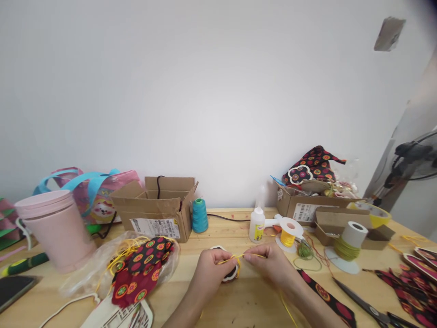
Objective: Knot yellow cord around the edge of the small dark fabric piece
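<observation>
My left hand (209,269) and my right hand (267,263) meet over the wooden table (239,305). Both pinch a thin yellow cord (235,258) that runs taut between their fingertips. The left hand also holds a small dark patterned piece with a white rim (229,274), and the cord loops around it. More yellow cord trails down under my right forearm.
Pink cup (56,230) at left, plastic bag of patterned fabric pieces (141,269), open cardboard box (157,207), teal thread cone (200,215), glue bottle (256,224), yellow cord spool (288,233), green spool (348,243), fabric-filled box (307,202), scissors (368,307) at right.
</observation>
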### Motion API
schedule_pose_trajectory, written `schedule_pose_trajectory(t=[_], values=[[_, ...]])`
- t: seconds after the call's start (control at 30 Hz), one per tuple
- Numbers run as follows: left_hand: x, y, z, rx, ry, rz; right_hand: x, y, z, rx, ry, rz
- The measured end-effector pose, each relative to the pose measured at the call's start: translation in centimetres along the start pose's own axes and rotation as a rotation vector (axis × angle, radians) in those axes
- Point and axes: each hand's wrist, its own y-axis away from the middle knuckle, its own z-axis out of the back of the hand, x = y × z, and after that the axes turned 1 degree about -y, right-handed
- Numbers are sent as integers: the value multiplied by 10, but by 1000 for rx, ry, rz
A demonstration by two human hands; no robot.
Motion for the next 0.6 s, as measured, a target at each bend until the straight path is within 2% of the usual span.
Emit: schedule_pose_trajectory(t=[0.3,0.5,0.6], values=[[0,-1,1,-8,-25,-18,7,2,3,-128,-160,-28],[4,-1,-1,-5,-44,-46,1,-4,4,-272,-62,84],[4,-1,-1,-12,-45,-50,2,-5,6,-289,-30,123]])
